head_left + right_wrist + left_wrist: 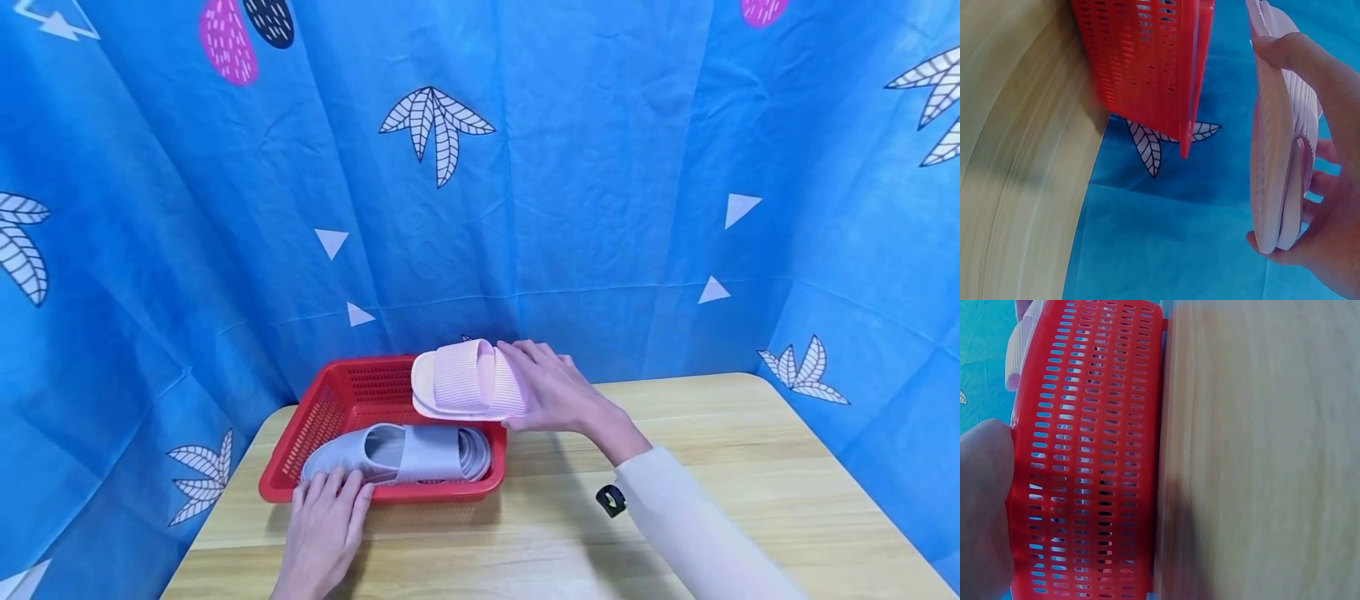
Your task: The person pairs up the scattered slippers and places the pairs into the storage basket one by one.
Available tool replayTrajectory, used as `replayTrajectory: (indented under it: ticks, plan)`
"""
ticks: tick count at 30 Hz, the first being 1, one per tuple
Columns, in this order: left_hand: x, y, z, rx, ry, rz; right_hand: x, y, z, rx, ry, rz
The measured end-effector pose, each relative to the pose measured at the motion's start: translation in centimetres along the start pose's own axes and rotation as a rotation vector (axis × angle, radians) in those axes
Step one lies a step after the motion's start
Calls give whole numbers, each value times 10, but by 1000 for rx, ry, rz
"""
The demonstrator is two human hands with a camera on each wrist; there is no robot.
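Observation:
My right hand (551, 387) grips a pair of pale pink slippers (457, 379) by one end, above the back right of the red basket (273, 462). In the right wrist view, the thumb lies near one end of the pink slippers (1272, 162) and the fingers wrap round the other side; two soles lie against each other. A pair of grey slippers (431, 454) lies lengthwise along the front of the basket. My left hand (326, 525) rests on the front rim, its fingers reaching over to the grey slippers' left end.
The basket stands on a light wooden table (720, 467), towards its back left. A blue patterned curtain (570, 208) hangs behind the table and at both sides. A small black object (611, 500) shows beside the right sleeve (690, 517).

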State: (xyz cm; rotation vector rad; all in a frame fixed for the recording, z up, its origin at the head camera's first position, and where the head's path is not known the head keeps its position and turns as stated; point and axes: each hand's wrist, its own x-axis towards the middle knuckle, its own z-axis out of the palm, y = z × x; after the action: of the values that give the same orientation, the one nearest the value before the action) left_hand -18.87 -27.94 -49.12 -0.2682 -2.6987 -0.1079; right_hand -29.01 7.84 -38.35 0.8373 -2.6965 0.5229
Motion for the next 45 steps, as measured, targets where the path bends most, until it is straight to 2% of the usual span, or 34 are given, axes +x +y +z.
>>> replayTrajectory:
  ticks: [6, 17, 33, 45]
  plan:
    - [0, -1, 0, -1, 21, 15, 8, -7, 5, -2, -6, -6]
    - [1, 0, 0, 1, -16, -6, 19, -16, 12, -21, -21, -19]
    - [0, -2, 0, 8, 12, 3, 35, -29, 26, -29, -49, -17]
    - [2, -1, -1, 12, -26, -11, 53, -40, 33, 7, -52, -20]
